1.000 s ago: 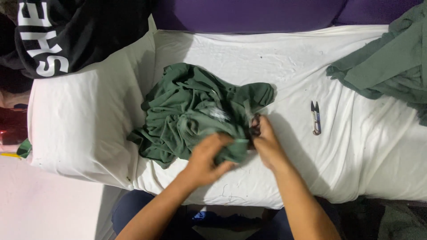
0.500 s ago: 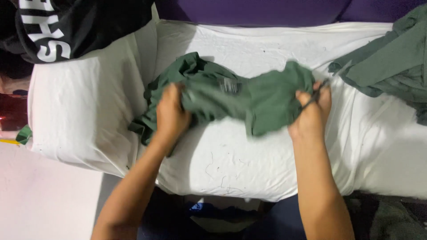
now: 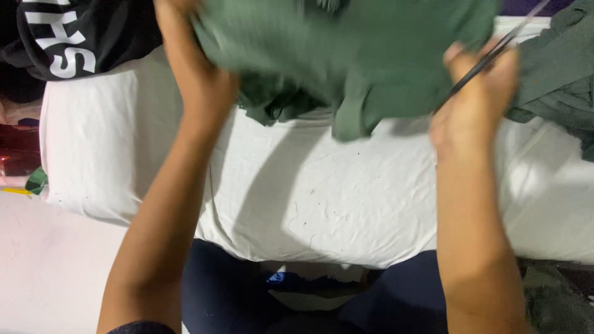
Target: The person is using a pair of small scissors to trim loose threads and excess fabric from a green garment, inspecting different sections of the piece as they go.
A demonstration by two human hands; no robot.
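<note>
Both hands hold a green garment point(image 3: 346, 55) up across the top of the frame, above the white-covered table point(image 3: 346, 198). The left hand point(image 3: 198, 74) grips its left edge; the right hand point(image 3: 476, 99) grips its right edge along with a thin dark tool point(image 3: 495, 52).

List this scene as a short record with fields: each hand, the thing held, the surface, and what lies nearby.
left hand: raised, gripping the green garment's left side
right hand: raised, gripping its right side, a thin dark tool in the fingers
green garment: spread between both hands, lifted, blurred
surface: white cloth-covered table, creased
nearby: black garment at far left; second green garment at far right
</note>
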